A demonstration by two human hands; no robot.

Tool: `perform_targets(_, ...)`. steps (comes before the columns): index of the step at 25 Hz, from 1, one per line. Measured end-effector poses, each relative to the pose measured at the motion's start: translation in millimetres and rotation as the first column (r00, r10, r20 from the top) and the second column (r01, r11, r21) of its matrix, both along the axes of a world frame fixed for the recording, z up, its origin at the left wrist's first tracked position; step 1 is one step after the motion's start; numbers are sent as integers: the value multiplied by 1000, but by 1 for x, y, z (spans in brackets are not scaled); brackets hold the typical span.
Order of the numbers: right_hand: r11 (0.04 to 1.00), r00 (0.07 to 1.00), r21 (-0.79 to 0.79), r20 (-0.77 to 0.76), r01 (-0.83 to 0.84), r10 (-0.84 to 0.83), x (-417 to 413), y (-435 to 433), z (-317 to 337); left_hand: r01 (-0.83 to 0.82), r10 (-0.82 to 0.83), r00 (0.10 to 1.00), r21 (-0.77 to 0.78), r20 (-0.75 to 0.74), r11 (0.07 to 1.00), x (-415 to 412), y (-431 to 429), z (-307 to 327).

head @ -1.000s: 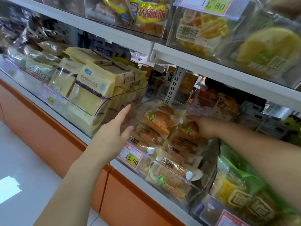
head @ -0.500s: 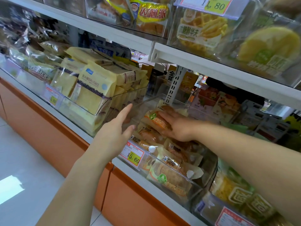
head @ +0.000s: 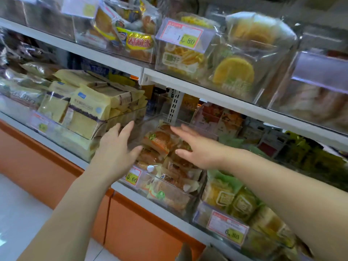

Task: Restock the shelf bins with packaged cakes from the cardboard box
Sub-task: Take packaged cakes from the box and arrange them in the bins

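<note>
Middle shelf of a shop rack, seen from above and in front. The left grip is spread with straight fingers at the left wall of the clear bin and holds nothing; whether it touches the wall cannot be told. The right grip is flat, palm down, fingers pointing left, just above the packaged cakes and likewise empty (contact with the top wrapper is unclear). The cakes, in orange and brown wrappers, lie heaped inside this bin up to about its rim. A price tag hangs on the bin's front, partly covered by the left wrist. Just beside on the left stands a bin of pale yellow packs, stacked higher than its wall; just beside on the right, a bin of green and yellow packs, crossed by the right forearm. A slotted upright rises behind the cakes. The upper shelf board overhangs the bins, leaving a gap above the cakes in which both grips sit. Below the shelf edge runs an orange base panel, then pale floor.
</note>
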State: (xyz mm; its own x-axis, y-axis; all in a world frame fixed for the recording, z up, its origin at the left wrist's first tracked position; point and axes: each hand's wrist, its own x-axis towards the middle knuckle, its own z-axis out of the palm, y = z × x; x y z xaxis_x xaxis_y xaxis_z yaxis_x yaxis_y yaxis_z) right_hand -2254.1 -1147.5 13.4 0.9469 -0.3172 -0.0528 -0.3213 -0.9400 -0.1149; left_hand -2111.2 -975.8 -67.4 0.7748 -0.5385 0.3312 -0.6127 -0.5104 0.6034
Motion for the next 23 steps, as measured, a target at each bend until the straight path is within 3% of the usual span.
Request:
perform_targets(6,997,990,1,111,83,-83,-110,32,25,234,-259,948,148,183,961,-81,15,51)
perform_targets(13,971,960,46,150,233,-238,-221,52,20,510,-583,795,332,170,793,-186,22,46)
perform_targets(20,940,928,153,174,306,-331,-309,74,-14,554,-672,741,572,-7,605,-234,30,-1)
perform_targets(23,904,903,161,106,397,-415,-354,78,-47,412,-614,788,702,45,581,-226,36,-27)
